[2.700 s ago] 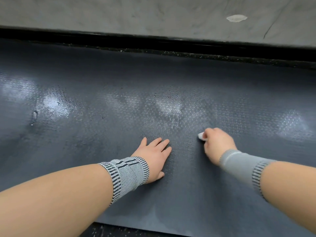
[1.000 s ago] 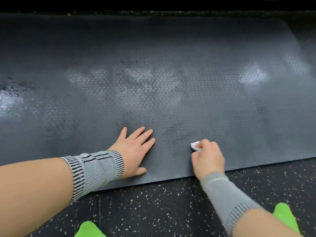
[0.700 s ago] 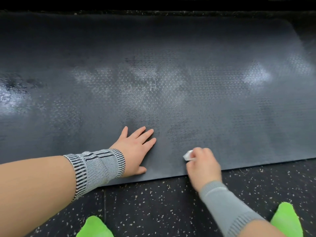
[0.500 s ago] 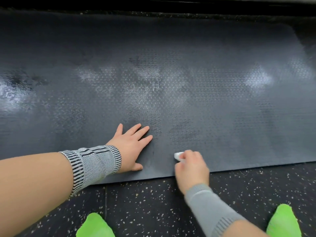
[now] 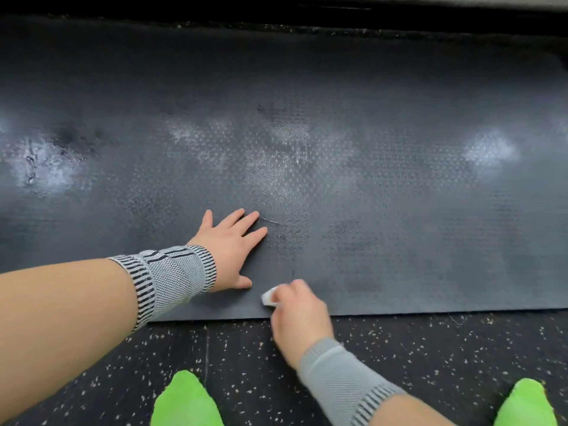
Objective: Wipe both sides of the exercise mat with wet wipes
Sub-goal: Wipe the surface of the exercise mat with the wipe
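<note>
The wiping of the upward-facing side of the exercise mat (image 5: 368, 186) is judged to be the step in hand, with work now at the near edge. A small folded wet wipe (image 5: 270, 296) is pinched in the curled fingers of the right hand (image 5: 296, 315) and pressed onto the mat just inside that edge. The left hand (image 5: 229, 247) is laid flat on the mat with fingers straight and spread, close beside the wipe, so the mat is apparently held steady.

The next move is judged to call for a stroke along the near strip, with pressure kept even and the flat hand shifted out of the wipe's path. The underside cannot be seen, so whether it has been wiped cannot be told.

The mat is spread flat on a dark speckled floor (image 5: 239, 364), its far edge near a black strip at the top of the view. It is dark grey with a fine dotted texture; pale sheen patches are seen across the middle, which may be moisture or reflected light. A wrinkled mark is seen at the left.
</note>
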